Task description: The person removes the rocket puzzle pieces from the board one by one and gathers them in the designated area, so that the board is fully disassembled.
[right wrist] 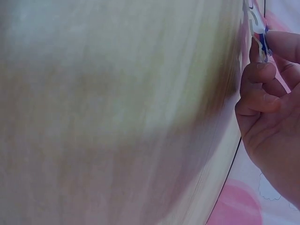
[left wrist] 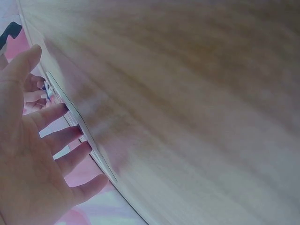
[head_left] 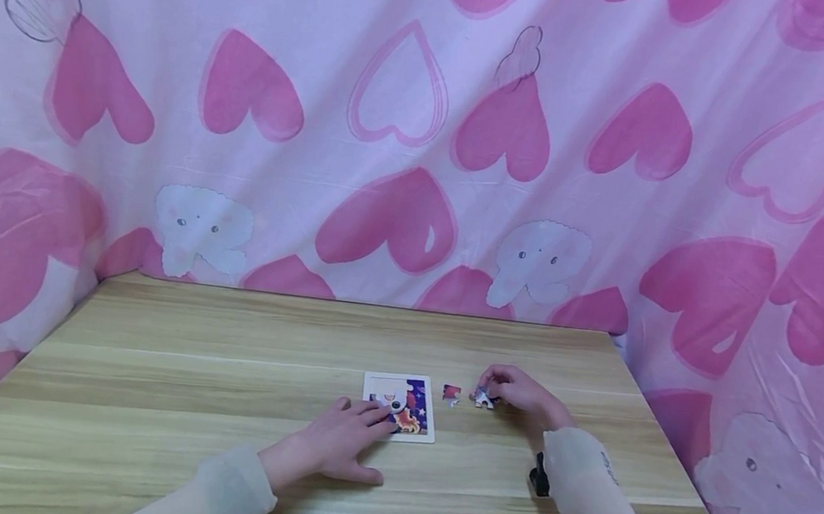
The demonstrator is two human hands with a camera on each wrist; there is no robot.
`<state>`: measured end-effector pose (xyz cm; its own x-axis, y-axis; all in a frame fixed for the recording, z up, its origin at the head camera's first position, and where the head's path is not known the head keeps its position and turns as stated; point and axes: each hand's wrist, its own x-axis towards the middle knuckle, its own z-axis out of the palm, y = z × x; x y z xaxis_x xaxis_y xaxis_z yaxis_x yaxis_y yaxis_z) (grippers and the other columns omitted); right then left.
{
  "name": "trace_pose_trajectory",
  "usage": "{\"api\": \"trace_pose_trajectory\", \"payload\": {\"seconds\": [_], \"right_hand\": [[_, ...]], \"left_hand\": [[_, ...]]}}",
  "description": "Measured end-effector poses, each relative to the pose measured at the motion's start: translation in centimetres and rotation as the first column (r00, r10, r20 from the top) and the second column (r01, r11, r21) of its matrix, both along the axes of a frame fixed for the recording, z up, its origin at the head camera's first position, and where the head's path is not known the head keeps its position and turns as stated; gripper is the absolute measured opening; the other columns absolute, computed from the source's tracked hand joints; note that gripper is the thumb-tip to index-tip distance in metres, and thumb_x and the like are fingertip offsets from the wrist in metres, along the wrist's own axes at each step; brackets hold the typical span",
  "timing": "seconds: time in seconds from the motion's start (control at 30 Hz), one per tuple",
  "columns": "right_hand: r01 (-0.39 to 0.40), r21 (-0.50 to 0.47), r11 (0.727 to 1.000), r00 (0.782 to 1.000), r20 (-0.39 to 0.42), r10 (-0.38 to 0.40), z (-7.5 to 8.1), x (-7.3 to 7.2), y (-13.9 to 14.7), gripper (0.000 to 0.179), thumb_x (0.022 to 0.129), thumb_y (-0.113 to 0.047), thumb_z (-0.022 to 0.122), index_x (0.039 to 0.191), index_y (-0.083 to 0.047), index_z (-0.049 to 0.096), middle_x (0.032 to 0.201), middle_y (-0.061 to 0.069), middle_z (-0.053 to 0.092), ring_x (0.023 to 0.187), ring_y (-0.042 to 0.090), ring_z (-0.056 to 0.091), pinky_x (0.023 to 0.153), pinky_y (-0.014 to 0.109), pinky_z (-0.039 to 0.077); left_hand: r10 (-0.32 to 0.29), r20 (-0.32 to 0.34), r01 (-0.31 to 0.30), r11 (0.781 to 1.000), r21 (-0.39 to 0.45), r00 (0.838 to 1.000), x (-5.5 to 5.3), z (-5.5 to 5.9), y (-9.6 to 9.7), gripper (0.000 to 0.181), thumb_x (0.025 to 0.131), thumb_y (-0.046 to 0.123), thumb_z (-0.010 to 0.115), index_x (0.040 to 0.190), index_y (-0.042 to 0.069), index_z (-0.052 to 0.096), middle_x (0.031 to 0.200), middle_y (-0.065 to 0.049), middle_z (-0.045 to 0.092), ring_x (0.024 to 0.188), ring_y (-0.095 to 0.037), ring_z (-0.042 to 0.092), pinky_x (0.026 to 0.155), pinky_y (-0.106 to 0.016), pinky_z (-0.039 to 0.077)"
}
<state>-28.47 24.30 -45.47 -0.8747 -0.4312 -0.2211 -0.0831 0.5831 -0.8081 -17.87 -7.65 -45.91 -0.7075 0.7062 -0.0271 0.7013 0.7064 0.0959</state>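
Observation:
A white-framed jigsaw puzzle (head_left: 429, 426), partly filled with a dark blue, red and orange picture, lies on the table. My left hand (head_left: 346, 441) rests over its lower left part with straight, spread fingers, and the fingertips touch the puzzle. To the right of the frame, my right hand (head_left: 517, 389) pinches a jigsaw piece (right wrist: 262, 44) between thumb and fingers, close over the table. Under and beside those fingertips is a patch of blue and white jigsaw pieces (head_left: 483, 402). A red jigsaw piece (head_left: 451, 393) lies between the frame and the right hand.
The wood-grain table (head_left: 204, 369) reaches back to a pink curtain (head_left: 387, 204) printed with hearts, which also hangs along both sides. Dark straps show at both sleeves, one of them a black wrist mount (head_left: 540, 476) on the right arm.

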Motion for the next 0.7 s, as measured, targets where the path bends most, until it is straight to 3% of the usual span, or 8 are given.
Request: {"api": "trace_pose_trajectory", "payload": {"seconds": [0.2, 0.43, 0.7], "right_hand": [[-0.002, -0.002, 1.0, 1.0, -0.012, 0.002, -0.09, -0.01, -0.01, 0.015, 0.08, 0.004, 0.047, 0.093, 0.001, 0.055, 0.088, 0.009, 0.056, 0.071, 0.021, 0.044, 0.06, 0.031, 0.038], [0.05, 0.097, 0.994, 0.996, -0.075, -0.043, -0.19, -0.18, 0.18, 0.016, 0.08, 0.001, 0.049, 0.091, -0.006, 0.058, 0.087, 0.005, 0.053, 0.078, 0.02, 0.044, 0.068, 0.032, 0.037], [0.047, 0.077, 0.996, 0.989, -0.142, -0.036, -0.25, 0.06, -0.63, 0.011, 0.085, -0.006, 0.052, 0.093, -0.008, 0.059, 0.088, 0.003, 0.054, 0.08, 0.02, 0.046, 0.071, 0.033, 0.038]], "left_hand": [[-0.005, -0.007, 0.005, 1.0, 0.0, 1.0, 0.03, -0.03, -0.04, 0.075, 0.074, 0.065, 0.049, 0.132, 0.019, 0.041, 0.137, -0.006, 0.034, 0.124, -0.028, 0.029, 0.093, -0.055, 0.026], [-0.001, 0.0, 0.001, 1.0, -0.003, 1.0, -0.02, 0.01, -0.03, 0.075, 0.074, 0.065, 0.049, 0.132, 0.019, 0.041, 0.137, -0.006, 0.033, 0.124, -0.027, 0.029, 0.093, -0.055, 0.025], [-0.001, -0.002, 0.001, 1.0, -0.003, 1.0, -0.04, 0.0, -0.04, 0.075, 0.073, 0.065, 0.049, 0.132, 0.019, 0.041, 0.137, -0.006, 0.034, 0.124, -0.027, 0.029, 0.093, -0.054, 0.025]]}}
